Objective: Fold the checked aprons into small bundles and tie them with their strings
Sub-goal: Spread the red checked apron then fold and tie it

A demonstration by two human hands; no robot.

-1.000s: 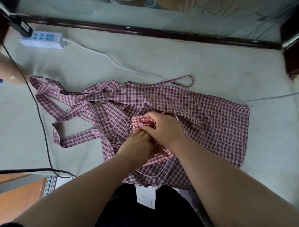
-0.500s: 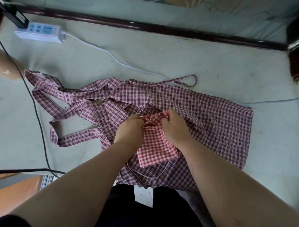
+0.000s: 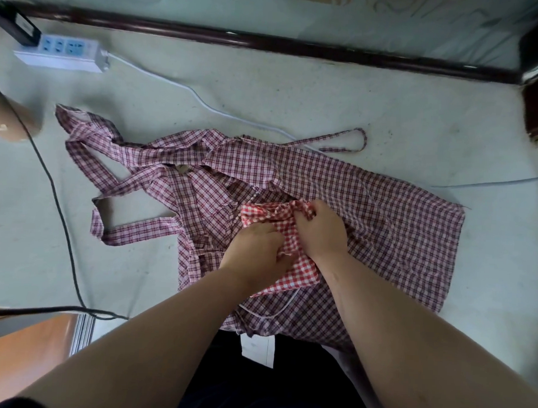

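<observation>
A small bright red-and-white checked bundle [image 3: 291, 232] lies on top of a large dark-red checked apron [image 3: 393, 227] spread flat on the pale floor. My left hand [image 3: 256, 252] grips the bundle's left side, fingers curled into the cloth. Gripping the bundle's upper right part is my right hand [image 3: 320, 230], where the fabric is gathered into a knot-like bunch. A thin white string [image 3: 266, 314] loops out below the bundle. The big apron's straps [image 3: 131, 231] trail off to the left, and a thin tie loop [image 3: 350, 142] lies at the back.
A white power strip [image 3: 61, 54] sits at the back left, its white cable [image 3: 204, 102] running under the apron. A black cable [image 3: 60, 213] crosses the floor on the left. A dark wooden rail [image 3: 299, 48] bounds the back. An orange wooden edge [image 3: 18, 347] is near left.
My left hand slid down from the bundle's top edge onto its left side. My right hand gathered the top right corner into a bunch. The bundle looks more crumpled than before.
</observation>
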